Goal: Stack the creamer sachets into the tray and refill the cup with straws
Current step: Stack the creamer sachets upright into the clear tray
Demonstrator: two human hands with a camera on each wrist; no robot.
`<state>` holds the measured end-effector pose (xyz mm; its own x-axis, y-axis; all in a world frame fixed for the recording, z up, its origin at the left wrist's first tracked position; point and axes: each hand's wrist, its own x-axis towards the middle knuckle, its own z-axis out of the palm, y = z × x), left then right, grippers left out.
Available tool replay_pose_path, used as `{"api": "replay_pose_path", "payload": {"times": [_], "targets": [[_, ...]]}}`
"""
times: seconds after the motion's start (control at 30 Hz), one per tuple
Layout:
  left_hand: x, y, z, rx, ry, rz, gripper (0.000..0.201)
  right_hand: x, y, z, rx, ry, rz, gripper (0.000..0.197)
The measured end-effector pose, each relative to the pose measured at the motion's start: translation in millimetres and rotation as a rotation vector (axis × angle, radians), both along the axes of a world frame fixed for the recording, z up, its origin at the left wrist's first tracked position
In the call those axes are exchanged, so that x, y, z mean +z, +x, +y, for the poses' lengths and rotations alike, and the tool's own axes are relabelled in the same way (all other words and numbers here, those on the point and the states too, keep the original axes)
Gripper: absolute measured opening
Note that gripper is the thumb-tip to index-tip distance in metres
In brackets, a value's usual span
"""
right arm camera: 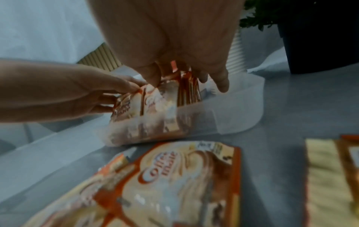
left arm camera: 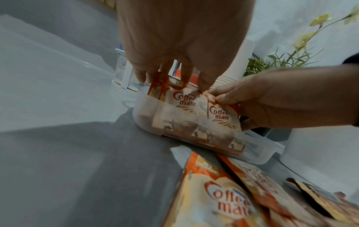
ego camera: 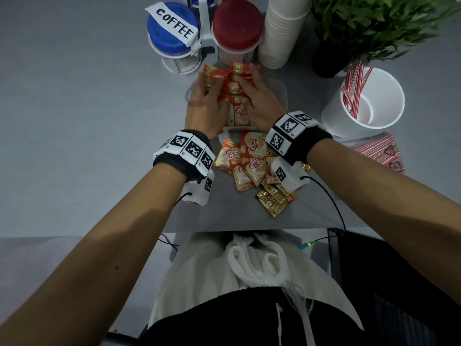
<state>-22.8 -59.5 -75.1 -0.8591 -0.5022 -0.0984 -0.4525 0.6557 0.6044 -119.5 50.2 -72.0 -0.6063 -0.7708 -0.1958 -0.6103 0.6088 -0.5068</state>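
Observation:
A clear plastic tray point(ego camera: 283, 93) holds a row of upright orange-and-cream creamer sachets point(ego camera: 234, 87). Both hands reach down into it. My left hand point(ego camera: 209, 88) has its fingers curled round the sachets on the left side of the row. My right hand point(ego camera: 247, 83) lies over the right side, and in the left wrist view it point(left arm camera: 217, 96) pinches the top edge of a front sachet point(left arm camera: 219, 113). More loose sachets point(ego camera: 247, 163) lie on the table under my wrists. A white cup point(ego camera: 389, 113) at the right holds a few red-striped straws point(ego camera: 354, 88).
A bag of striped straws point(ego camera: 379, 151) lies right of my right wrist. Behind the tray stand a blue-lidded jar labelled COFFEE point(ego camera: 172, 28), a red-lidded jar point(ego camera: 237, 23), a stack of paper cups point(ego camera: 282, 31) and a potted plant point(ego camera: 369, 21). The table's front edge point(ego camera: 224, 231) is near my body.

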Motion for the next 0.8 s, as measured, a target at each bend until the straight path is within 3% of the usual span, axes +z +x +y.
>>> {"api": "replay_pose_path", "payload": {"times": [0.23, 0.4, 0.5, 0.6, 0.7, 0.8], "targets": [[0.4, 0.1, -2.9, 0.001, -0.122, -0.012, 0.061, 11.2, -2.0, -1.5, -0.052, -0.086, -0.016, 0.051], [4.7, -4.8, -5.2, -0.071, -0.151, -0.080, 0.061, 5.0, -4.2, -9.8, -0.008, 0.072, -0.075, 0.053], [4.4, -2.7, -4.2, -0.077, -0.156, -0.081, 0.054, 16.2, -4.6, -7.2, -0.027, 0.041, -0.085, 0.049], [7.4, 2.8, -3.5, -0.026, -0.080, 0.003, 0.049, 28.8, -0.9, 2.6, -0.215, -0.098, -0.126, 0.054], [7.3, 8.1, -3.4, 0.075, 0.137, 0.045, 0.057, 32.7, 10.5, 10.3, -0.413, -0.188, -0.236, 0.058], [1.6, 10.4, -2.9, 0.126, 0.290, 0.021, 0.070, 22.6, 24.2, 9.5, -0.447, -0.168, -0.368, 0.069]]}}
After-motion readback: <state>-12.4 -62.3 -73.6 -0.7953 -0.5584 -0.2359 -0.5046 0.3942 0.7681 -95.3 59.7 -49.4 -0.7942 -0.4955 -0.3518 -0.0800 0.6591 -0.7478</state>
